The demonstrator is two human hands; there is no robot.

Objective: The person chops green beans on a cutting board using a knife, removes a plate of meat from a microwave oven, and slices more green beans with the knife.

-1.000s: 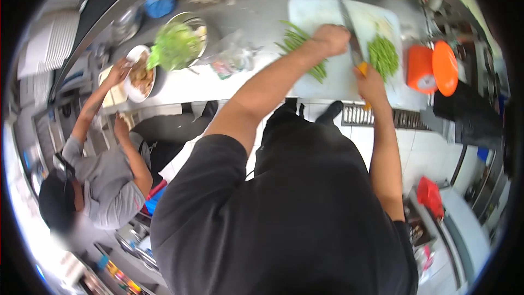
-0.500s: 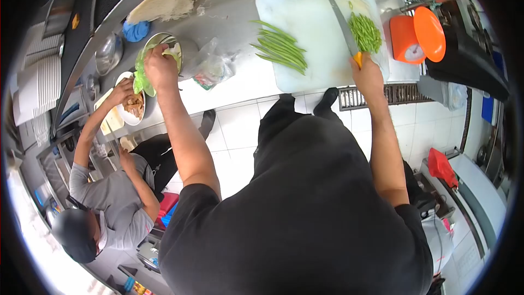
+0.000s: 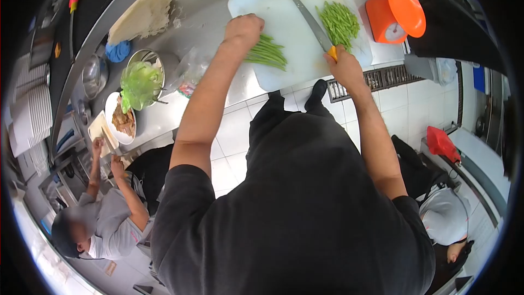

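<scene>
My right hand is closed round the yellow handle of a large knife, whose blade lies across the white cutting board. Right of the blade is a pile of chopped green beans. Over the board's left part, my left hand has its fingers curled down; whatever is under them is hidden. Just below it, long whole green beans lie on the board. Lettuce rests over a metal container further left.
An orange scale stands right of the board. A white bowl of brown food, a plastic bag, a blue cloth and pale dried noodles are at left. A co-worker works at lower left; another person is at lower right.
My left hand has moved right from the lettuce to the whole beans. The lettuce now rests on the container. The view has shifted, and the co-worker's hand has left the bowl.
</scene>
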